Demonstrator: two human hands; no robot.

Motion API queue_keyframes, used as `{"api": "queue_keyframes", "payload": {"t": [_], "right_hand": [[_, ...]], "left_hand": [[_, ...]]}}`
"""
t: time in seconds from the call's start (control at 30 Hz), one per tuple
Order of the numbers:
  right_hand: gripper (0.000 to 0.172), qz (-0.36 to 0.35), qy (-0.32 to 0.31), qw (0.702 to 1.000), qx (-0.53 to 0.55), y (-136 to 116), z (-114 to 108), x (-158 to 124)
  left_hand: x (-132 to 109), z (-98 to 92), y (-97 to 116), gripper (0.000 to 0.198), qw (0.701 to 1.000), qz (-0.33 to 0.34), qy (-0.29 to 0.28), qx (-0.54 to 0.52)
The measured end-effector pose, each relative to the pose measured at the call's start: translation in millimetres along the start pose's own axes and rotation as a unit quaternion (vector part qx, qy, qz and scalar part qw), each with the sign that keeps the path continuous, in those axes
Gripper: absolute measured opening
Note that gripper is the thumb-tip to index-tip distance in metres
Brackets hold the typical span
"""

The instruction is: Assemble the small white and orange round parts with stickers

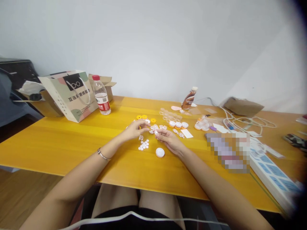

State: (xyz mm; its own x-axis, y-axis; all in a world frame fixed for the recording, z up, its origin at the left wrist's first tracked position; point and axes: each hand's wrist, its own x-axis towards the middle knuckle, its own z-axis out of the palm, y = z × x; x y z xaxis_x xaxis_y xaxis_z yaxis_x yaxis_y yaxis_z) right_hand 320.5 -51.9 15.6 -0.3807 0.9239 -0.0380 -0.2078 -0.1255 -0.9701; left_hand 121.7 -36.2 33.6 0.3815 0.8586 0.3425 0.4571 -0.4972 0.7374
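Observation:
Over the middle of the table, my right hand (169, 140) pinches a small white piece (156, 132) between thumb and fingers. Close by on its left, my left hand (137, 129) has thumb and forefinger brought together; what they hold is too small to make out. White openwork pieces (163, 127) lie just beyond my fingertips. Below my left hand are one more openwork piece (141, 137) and several small white discs (144, 145). A round white part with an orange rim (160, 152) rests in front of my right hand. Yellow rings (153, 120) sit behind my left hand.
White-and-orange round parts (178, 124), a white card (187, 133) and clear plastic rings (169, 114) lie further back. A brown drink bottle (189, 98), water bottle (102, 95) and paper bag (72, 95) stand behind. Cables and a power strip (271, 172) occupy the right.

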Motion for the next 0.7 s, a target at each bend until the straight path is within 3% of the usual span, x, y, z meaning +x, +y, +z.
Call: {"api": "queue_keyframes", "payload": {"t": [0.17, 0.33, 0.7], "right_hand": [[0.03, -0.005, 0.04, 0.999, -0.015, 1.8, -1.2, 1.3], [0.031, 0.001, 0.035, 0.999, -0.009, 2.2, -4.5, 3.4], [0.031, 0.004, 0.037, 0.999, -0.015, 2.2, -4.7, 4.1]], "left_hand": [[-6.7, -12.6, -13.6, 0.014, 0.987, -0.072, -0.085, 0.119], [-8.8, -5.7, -13.8, 0.012, 0.979, -0.088, -0.105, 0.149], [-6.0, -1.7, -16.8, 0.011, 0.991, -0.064, -0.102, 0.066]]}}
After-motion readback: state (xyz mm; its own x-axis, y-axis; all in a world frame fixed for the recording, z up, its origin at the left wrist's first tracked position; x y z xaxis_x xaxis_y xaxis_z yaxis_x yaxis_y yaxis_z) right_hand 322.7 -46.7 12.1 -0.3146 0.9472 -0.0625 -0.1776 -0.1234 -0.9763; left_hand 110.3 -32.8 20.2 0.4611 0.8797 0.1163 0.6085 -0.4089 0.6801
